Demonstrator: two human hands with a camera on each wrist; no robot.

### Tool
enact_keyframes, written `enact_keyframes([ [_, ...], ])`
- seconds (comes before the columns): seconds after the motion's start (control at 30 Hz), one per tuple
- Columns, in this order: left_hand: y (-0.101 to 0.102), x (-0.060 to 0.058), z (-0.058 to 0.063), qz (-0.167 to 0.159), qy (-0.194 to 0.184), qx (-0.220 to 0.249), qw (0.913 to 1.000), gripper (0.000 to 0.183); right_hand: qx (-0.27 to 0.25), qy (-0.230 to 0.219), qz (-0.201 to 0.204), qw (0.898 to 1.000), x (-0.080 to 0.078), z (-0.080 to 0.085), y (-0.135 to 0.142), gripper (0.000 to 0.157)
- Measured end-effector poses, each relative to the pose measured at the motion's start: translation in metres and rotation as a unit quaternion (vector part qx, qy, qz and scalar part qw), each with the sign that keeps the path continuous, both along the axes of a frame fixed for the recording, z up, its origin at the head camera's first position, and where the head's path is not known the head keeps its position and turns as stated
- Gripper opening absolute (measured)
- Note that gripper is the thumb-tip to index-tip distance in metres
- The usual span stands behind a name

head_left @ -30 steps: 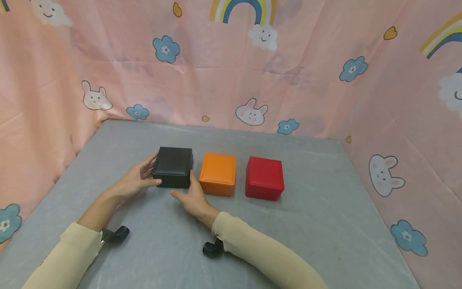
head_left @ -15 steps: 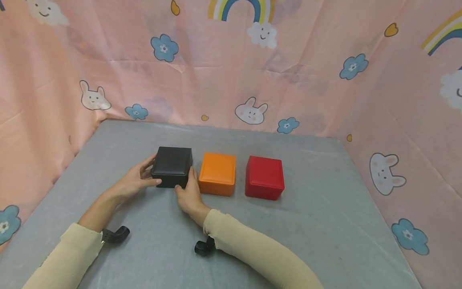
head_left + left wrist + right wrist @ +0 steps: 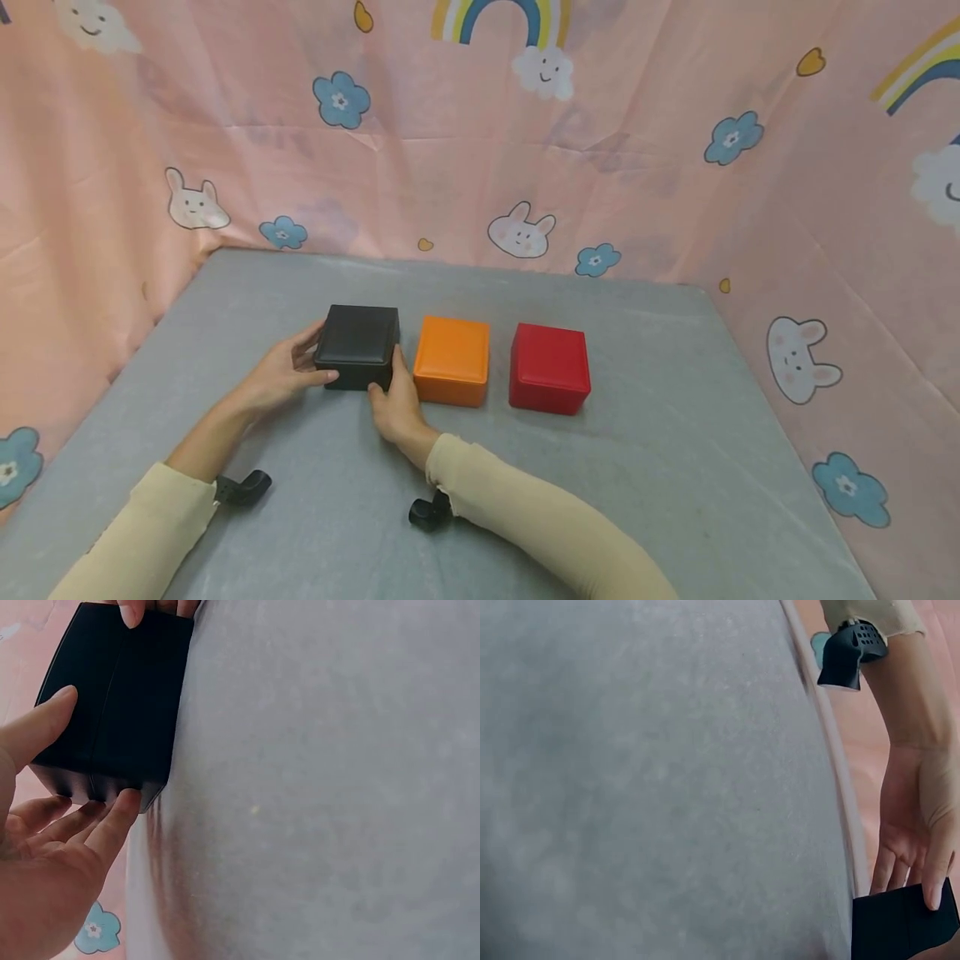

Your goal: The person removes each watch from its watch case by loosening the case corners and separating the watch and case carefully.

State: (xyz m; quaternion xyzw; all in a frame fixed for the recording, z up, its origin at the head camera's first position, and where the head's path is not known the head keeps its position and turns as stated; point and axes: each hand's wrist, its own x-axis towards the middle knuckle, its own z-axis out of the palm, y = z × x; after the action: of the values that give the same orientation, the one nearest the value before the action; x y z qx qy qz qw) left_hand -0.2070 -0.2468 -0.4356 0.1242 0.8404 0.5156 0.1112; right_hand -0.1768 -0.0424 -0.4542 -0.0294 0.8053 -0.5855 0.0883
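A black box (image 3: 358, 346) with a padded lid sits on the grey table at the left of a row of three. My left hand (image 3: 283, 371) grips its left side, thumb on the front face and fingers against the side; the left wrist view shows this hand (image 3: 56, 870) closely. On the other side my right hand (image 3: 397, 408) holds the box, thumb at the front lower edge and fingers along the right face. The right fingers lie in the gap beside an orange box (image 3: 452, 360). In the right wrist view the black box (image 3: 900, 922) shows only partly.
A red box (image 3: 550, 368) stands right of the orange one, a small gap between them. Grey cloth covers the table (image 3: 675, 467). Pink printed curtain (image 3: 420, 167) closes off the back and both sides. Each wrist wears a black camera (image 3: 243, 488).
My right hand has shifted slightly left and its thumb has come onto the front of the black box. The left hand and all three boxes stay in place.
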Motion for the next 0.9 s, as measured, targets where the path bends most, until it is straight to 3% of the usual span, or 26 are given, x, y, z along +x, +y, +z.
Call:
enact_keyframes([
  [0.5,-0.0006,-0.0003,0.0039,-0.002,-0.014,-0.026,0.9996,0.089,-0.007,0.003,-0.016,1.000,-0.0004,0.0015,-0.0026,0.066],
  [0.9,0.0005,-0.0005,0.0051,-0.010,-0.029,-0.010,0.9995,0.082,-0.006,-0.003,-0.027,1.000,0.0007,0.0032,-0.0054,0.067],
])
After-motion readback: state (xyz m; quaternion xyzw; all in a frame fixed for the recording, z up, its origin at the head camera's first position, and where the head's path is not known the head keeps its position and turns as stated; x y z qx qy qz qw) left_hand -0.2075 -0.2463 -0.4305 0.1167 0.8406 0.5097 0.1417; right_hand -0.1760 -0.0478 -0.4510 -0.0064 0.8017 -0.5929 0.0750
